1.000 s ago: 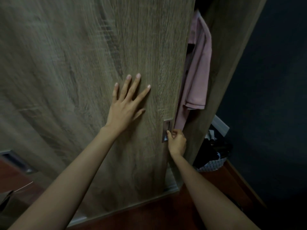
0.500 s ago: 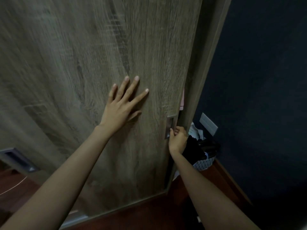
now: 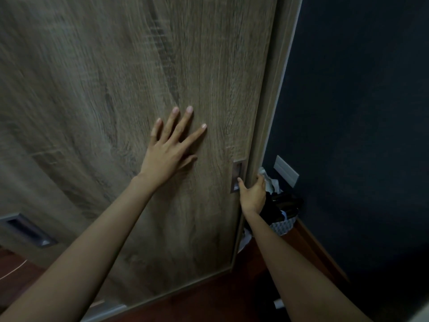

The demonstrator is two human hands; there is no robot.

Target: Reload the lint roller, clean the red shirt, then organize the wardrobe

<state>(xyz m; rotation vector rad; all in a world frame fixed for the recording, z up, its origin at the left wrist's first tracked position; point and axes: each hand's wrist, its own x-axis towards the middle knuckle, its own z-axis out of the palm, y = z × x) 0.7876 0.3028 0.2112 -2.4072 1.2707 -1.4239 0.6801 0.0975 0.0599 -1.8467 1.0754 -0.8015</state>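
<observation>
Where the wardrobe door (image 3: 116,89) meets the frame (image 3: 276,89) on its right, no gap shows, so the wardrobe stands closed. It fills the left and middle of the view: a tall panel of grey-brown wood grain, slightly blurred, its lower edge just above a red-brown floor (image 3: 220,296). A recessed metal handle (image 3: 238,175) is set near its right edge. The left hand (image 3: 167,154) lies flat on the panel left of that handle, its fingers (image 3: 183,126) straight and spread apart, tips and palm against the wood, holding nothing. The right hand (image 3: 253,196) is at the handle, its thumb (image 3: 240,183) touching the lower part of the recess, while the other fingers reach toward the frame behind the back of the hand; whether they curl round anything cannot be told. Just beyond that hand, a patterned basket (image 3: 284,225) of dark clothes sits on the floor against a dark blue wall (image 3: 359,112), below a pale wall plate (image 3: 286,170). At lower left, another recessed handle (image 3: 27,230) shows on a second panel.
</observation>
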